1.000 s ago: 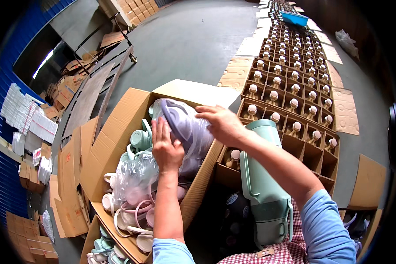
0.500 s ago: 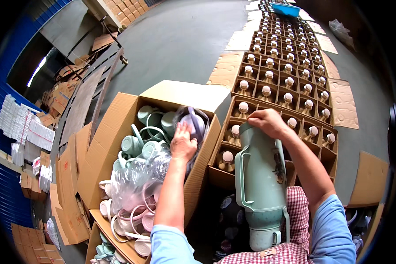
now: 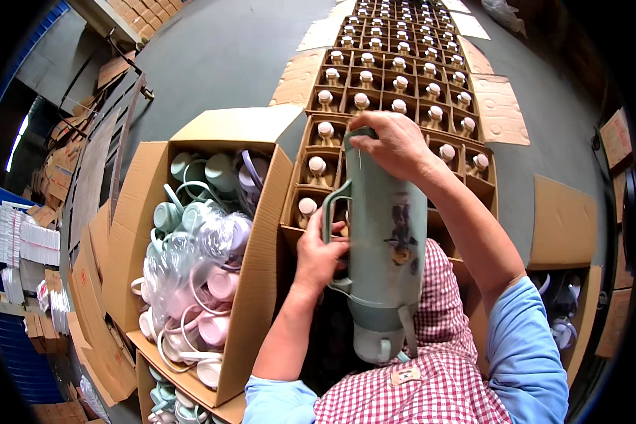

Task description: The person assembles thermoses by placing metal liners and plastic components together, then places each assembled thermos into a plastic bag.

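A mint-green thermos jug (image 3: pixel 374 240) with a coloured picture on its side lies tilted before me, its cup lid (image 3: pixel 372 345) nearest my body. At the far end, my right hand (image 3: pixel 392 145) is closed over the rim. My left hand (image 3: pixel 318 258) wraps around the jug's long side handle (image 3: pixel 328 210). On the left stands an open carton (image 3: pixel 261 212) full of cup-shaped lids with loop handles; mint lids (image 3: pixel 221 172) sit at the back and pink lids (image 3: pixel 215 329) in front. Crumpled clear plastic bags (image 3: pixel 173 275) cover part of them.
Beyond the jug, cartons with cardboard dividers (image 3: pixel 383 99) hold rows of bottles (image 3: pixel 318 168) with white caps. Another carton of lids (image 3: pixel 169 399) is at lower left, and one (image 3: pixel 579 318) at right. Flattened cardboard (image 3: pixel 92 304) and a metal rack (image 3: pixel 99 169) stand at left.
My left hand has left the lid carton and now grips the jug's handle. The jug has turned slightly, showing more of its picture. The view has shifted right.
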The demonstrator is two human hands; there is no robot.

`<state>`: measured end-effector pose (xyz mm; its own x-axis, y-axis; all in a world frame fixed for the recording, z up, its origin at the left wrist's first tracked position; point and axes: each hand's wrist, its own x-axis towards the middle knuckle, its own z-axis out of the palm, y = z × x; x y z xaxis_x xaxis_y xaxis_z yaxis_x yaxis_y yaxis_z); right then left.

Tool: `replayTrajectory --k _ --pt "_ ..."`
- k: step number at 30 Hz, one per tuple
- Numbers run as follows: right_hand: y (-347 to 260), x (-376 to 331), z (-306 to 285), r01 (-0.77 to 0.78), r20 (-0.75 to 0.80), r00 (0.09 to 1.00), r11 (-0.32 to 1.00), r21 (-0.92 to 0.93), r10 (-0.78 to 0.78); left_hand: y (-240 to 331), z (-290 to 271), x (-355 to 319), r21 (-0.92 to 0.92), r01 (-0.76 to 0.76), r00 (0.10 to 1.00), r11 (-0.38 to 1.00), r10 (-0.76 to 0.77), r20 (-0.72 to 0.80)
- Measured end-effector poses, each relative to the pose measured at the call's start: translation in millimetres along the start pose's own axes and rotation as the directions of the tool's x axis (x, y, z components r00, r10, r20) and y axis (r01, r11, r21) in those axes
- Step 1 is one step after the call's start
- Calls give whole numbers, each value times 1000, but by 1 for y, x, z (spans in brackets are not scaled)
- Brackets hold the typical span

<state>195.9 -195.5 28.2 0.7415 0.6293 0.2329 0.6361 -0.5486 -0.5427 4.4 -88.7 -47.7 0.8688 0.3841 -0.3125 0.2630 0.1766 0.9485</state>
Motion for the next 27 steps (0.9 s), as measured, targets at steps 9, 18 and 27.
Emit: replayTrajectory --k 9,18,27 --pt "-52 -248 -26 415 422 781 888 200 -460 -45 -57 -18 -279 -31 966 960 -43 -255" --pt "-3 -226 -111 424 202 895 899 -111 -397 -64 -32 -49 -317 -18 988 948 66 141" --pt "-15 -144 -114 147 84 976 891 430 -202 -37 49 -22 -313 -93 894 945 218 391"
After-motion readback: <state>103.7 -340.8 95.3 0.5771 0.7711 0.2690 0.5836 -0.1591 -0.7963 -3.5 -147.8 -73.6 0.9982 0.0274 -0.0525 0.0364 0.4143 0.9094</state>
